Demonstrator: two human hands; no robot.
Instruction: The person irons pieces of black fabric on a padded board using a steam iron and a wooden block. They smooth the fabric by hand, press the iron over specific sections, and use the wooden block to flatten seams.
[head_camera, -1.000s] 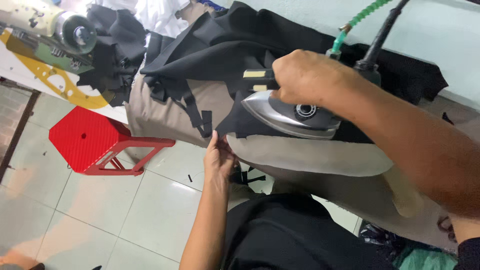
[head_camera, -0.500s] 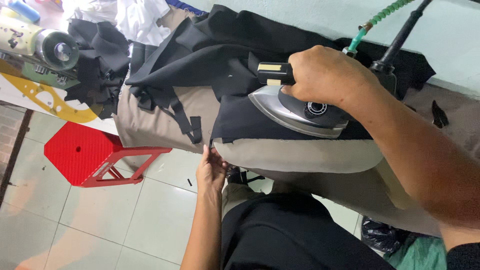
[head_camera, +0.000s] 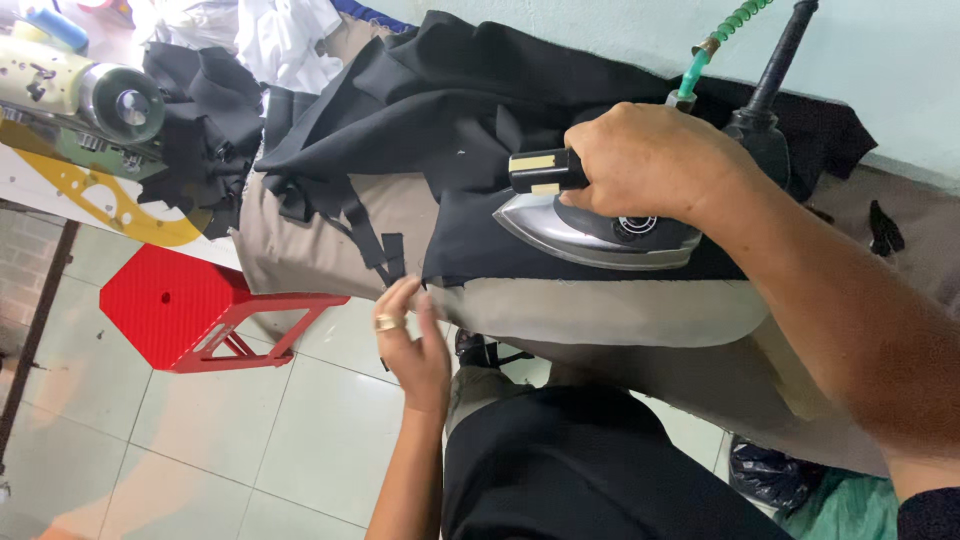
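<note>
1. Two hands are at work over a padded ironing board; nearest the camera lies the person's own dark clothing, low in the view.
2. Just above it, the left hand reaches up from below with a ring on one finger. Its fingers are loosely curled and pinch the near edge of the black fabric where it hangs at the board's front rim, beside a short dangling strap.
3. Left of that hand, a red stool stands on the pale tiled floor, under the board's left end.
4. Further up, the right hand is closed tight around the black handle of the iron, its forearm running off to the lower right.
5. The iron sits flat on the black fabric, its shiny soleplate pointing left, near the front edge of the cloth.
6. Behind the hand, a green coiled hose and a black cable rise from the back of the iron.
7. The black fabric spreads over most of the beige board, bunched in folds toward the far left.
8. Farthest, at the upper left, a sewing machine stands on a table, with white cloth heaped behind it.
</note>
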